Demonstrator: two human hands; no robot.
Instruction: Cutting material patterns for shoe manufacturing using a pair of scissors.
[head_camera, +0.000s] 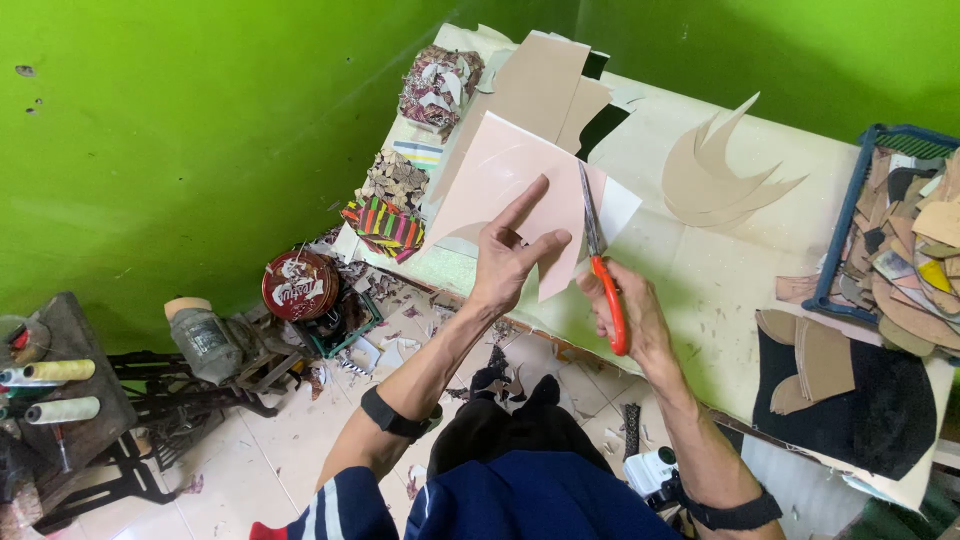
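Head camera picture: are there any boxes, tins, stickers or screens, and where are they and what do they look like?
Round tin: on the floor by the table's left end, dark red lid with a white pattern.
Plastic tray: on the table's right side, blue rim, filled with tan, grey and yellow cut pieces.
Jar: on the floor left of the tin, greyish with a tan lid.
No screens or signs in view.

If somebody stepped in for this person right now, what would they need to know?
Left hand holds up a pale pink sheet over the table.
Right hand grips orange-handled scissors, blades at the sheet's right edge.
Done: curved tan cut pieces lie on the table; more pieces fill the blue tray.
Left: the sheet looks only partly cut, with much of it uncut.
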